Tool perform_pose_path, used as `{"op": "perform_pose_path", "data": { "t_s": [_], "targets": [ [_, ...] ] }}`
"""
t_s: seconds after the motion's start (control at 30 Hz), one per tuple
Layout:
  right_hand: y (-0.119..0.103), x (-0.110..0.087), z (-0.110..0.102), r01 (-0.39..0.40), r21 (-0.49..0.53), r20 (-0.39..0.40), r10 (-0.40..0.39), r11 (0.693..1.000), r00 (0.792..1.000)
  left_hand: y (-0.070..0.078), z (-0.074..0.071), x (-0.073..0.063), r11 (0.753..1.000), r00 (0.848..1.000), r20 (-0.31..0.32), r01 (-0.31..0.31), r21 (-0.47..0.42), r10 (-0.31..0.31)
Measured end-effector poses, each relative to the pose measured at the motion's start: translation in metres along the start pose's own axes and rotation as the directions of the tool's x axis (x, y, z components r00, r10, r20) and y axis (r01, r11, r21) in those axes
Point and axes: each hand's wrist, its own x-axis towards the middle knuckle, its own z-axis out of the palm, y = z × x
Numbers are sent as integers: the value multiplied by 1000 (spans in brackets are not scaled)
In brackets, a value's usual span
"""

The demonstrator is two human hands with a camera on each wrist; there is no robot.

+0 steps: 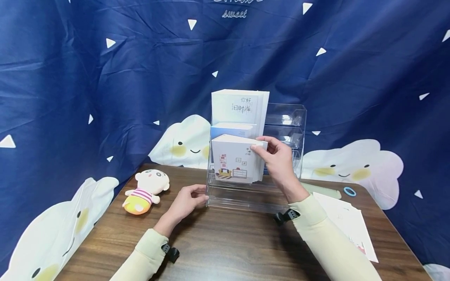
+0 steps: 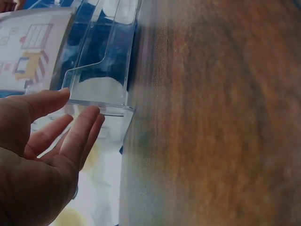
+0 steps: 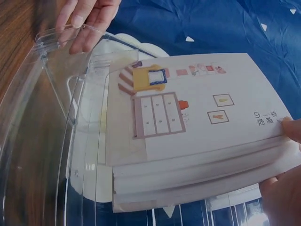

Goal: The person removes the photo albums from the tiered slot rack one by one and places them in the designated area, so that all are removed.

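My right hand pinches the upper right corner of a white illustrated booklet, thumb on its cover and fingers behind. The booklet, with a furniture drawing, stands upright in a lower left tier of a clear acrylic rack. More white layers show behind its cover in the right wrist view. Behind it stand a blue-topped booklet and a taller white booklet. My left hand touches the rack's lower left side. In the left wrist view its fingers are extended, with a gap to the thumb.
A plush doll lies left on the wooden table. To the right are loose white sheets or booklets, a pale green strip and a blue ring. A blue curtain hangs behind the rack.
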Motion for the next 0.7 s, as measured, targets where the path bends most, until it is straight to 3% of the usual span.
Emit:
{"op": "perform_pose_path", "data": {
  "t_s": [0.7],
  "targets": [
    [-23,-13,-20,72,-34,-14,-73,997,997,-1,0,0,999,1000,6,4,-48,-3]
  ]
}}
